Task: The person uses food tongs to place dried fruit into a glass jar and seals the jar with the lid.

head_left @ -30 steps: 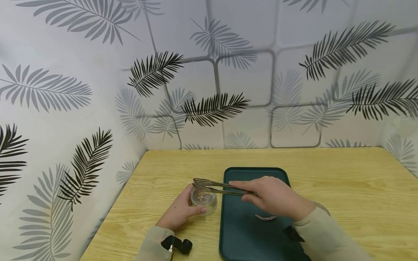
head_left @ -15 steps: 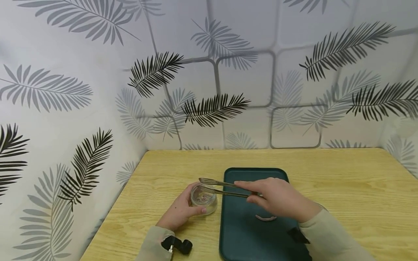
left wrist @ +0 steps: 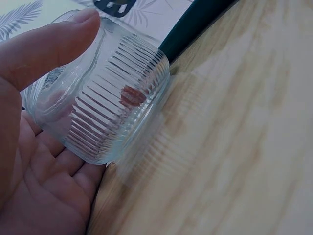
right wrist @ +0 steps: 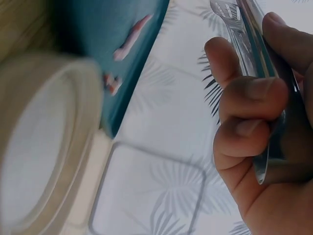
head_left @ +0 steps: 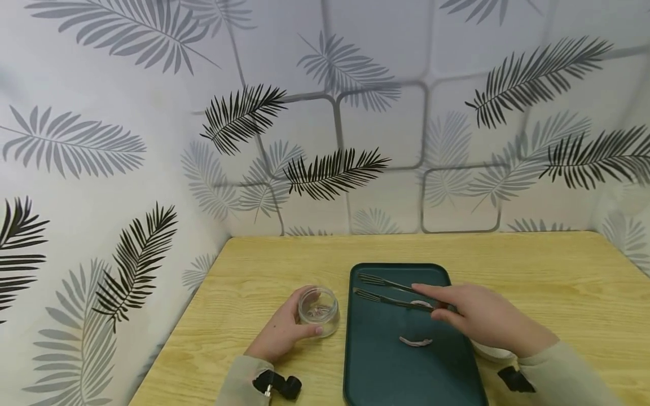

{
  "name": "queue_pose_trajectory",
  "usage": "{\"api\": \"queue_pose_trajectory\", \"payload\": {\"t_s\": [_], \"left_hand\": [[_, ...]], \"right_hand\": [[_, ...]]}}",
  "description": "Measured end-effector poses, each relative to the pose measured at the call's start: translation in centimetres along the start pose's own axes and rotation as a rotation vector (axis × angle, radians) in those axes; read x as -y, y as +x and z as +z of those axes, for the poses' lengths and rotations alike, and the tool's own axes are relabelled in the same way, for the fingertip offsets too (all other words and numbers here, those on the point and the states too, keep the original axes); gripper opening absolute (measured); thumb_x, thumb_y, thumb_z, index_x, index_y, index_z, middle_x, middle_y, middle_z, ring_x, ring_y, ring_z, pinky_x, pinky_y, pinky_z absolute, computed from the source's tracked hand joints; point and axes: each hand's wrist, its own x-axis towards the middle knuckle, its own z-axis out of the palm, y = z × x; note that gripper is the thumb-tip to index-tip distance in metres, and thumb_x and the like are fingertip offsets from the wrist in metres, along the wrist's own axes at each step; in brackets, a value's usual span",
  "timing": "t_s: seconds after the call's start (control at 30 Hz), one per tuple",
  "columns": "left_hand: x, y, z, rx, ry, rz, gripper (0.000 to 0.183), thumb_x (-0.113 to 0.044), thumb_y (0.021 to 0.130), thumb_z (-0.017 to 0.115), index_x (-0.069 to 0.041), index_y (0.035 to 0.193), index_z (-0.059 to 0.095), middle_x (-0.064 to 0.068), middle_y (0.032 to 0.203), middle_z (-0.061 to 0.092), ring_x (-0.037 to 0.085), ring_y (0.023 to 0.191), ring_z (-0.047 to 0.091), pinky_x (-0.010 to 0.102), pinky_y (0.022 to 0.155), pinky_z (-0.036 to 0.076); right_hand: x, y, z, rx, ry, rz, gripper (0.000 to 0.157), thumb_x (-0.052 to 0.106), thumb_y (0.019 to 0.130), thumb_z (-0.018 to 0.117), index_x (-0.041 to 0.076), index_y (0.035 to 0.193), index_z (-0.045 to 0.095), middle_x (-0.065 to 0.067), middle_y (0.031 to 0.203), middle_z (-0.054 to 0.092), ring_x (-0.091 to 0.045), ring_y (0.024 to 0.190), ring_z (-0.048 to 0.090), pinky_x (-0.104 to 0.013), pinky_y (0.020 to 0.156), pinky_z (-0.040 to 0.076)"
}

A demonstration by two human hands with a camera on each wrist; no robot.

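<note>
My left hand [head_left: 279, 332] holds a clear glass jar [head_left: 327, 324] upright on the table, thumb on the near side and fingers behind. Through the ribbed wall in the left wrist view, a small reddish-brown piece [left wrist: 132, 96] shows inside. My right hand [head_left: 487, 318] grips metal tongs [head_left: 370, 295] with slotted, fork-like ends. Their two arms stand apart over the dark green tray [head_left: 376, 366], with nothing visible between the tips. A thin, curved, pinkish strip [head_left: 415, 342] lies on the tray. Another pale strip [head_left: 420, 303] is partly hidden by the tongs.
Right of the tray, partly under my right forearm, is a round beige-rimmed thing [head_left: 492, 353], its white inside seen in the right wrist view. The wooden table [head_left: 558, 282] meets a leaf-patterned wall covering [head_left: 376, 203] at the back.
My right hand has drawn the tongs right, from over the jar's mouth to above the tray, uncovering the jar's opening. My left hand still holds the jar in place.
</note>
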Motion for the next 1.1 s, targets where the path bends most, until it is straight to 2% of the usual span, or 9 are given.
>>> {"api": "queue_pose_trajectory", "payload": {"t_s": [0.1, 0.27, 0.5, 0.57, 0.73, 0.9, 1.1], "left_hand": [[0.1, 0.0, -0.1, 0.004, 0.002, 0.001, 0.087, -0.026, 0.083, 0.086, -0.022, 0.155, 0.036, 0.004, 0.154, 0.045, 0.020, 0.142, 0.040, 0.046, 0.115, 0.029], [0.4, 0.1, -0.2, 0.004, 0.011, 0.013, 0.087, -0.027, 0.083, 0.086, -0.022, 0.155, 0.037, 0.004, 0.154, 0.045, 0.020, 0.142, 0.040, 0.046, 0.114, 0.030], [0.5, 0.0, -0.2, 0.002, 0.006, 0.004, 0.087, -0.028, 0.083, 0.086, -0.024, 0.154, 0.038, 0.004, 0.154, 0.045, 0.019, 0.141, 0.041, 0.045, 0.114, 0.030], [0.4, 0.0, -0.2, 0.002, 0.003, 0.001, 0.086, -0.028, 0.082, 0.087, -0.025, 0.154, 0.038, 0.003, 0.154, 0.045, 0.019, 0.141, 0.040, 0.045, 0.114, 0.031], [0.6, -0.1, -0.2, 0.007, 0.005, -0.004, 0.087, -0.028, 0.082, 0.087, -0.024, 0.154, 0.037, 0.002, 0.153, 0.046, 0.019, 0.142, 0.039, 0.045, 0.114, 0.030], [0.8, -0.2, -0.1, 0.011, 0.013, -0.004, 0.089, -0.029, 0.082, 0.087, -0.022, 0.155, 0.036, 0.002, 0.153, 0.046, 0.019, 0.143, 0.039, 0.046, 0.115, 0.029], [0.4, 0.0, -0.2, 0.002, 0.018, 0.006, 0.088, -0.028, 0.083, 0.086, -0.022, 0.155, 0.036, 0.003, 0.153, 0.046, 0.020, 0.143, 0.039, 0.045, 0.115, 0.028]], "right_hand": [[-1.0, -0.9, -0.1, 0.001, -0.002, 0.023, 0.058, 0.047, 0.101, 0.057, 0.027, 0.154, 0.047, 0.020, 0.094, 0.064, 0.003, 0.072, 0.053, -0.028, 0.064, 0.043], [-2.1, -1.9, -0.2, -0.001, -0.011, 0.073, 0.058, 0.044, 0.099, 0.061, 0.028, 0.153, 0.047, 0.020, 0.104, 0.067, 0.005, 0.080, 0.058, -0.030, 0.067, 0.049], [-3.4, -3.1, -0.4, 0.033, 0.002, 0.102, 0.056, 0.038, 0.100, 0.063, 0.031, 0.153, 0.047, 0.020, 0.091, 0.060, 0.003, 0.075, 0.052, -0.028, 0.064, 0.046], [-3.8, -3.7, -0.5, 0.037, 0.005, 0.116, 0.055, 0.040, 0.100, 0.062, 0.031, 0.152, 0.048, 0.021, 0.091, 0.061, 0.003, 0.074, 0.052, -0.027, 0.063, 0.045], [-4.8, -5.0, -0.5, 0.055, 0.015, 0.140, 0.055, 0.049, 0.100, 0.058, 0.032, 0.151, 0.050, 0.020, 0.104, 0.066, 0.005, 0.081, 0.056, -0.028, 0.064, 0.046], [-5.9, -6.0, -0.5, 0.063, 0.015, 0.143, 0.054, 0.047, 0.099, 0.061, 0.032, 0.150, 0.051, 0.011, 0.117, 0.069, 0.003, 0.089, 0.061, -0.028, 0.067, 0.050], [-6.3, -5.9, -0.5, 0.087, 0.014, 0.144, 0.055, 0.049, 0.099, 0.060, 0.032, 0.151, 0.051, 0.003, 0.125, 0.069, 0.000, 0.094, 0.065, -0.030, 0.070, 0.053]]}}
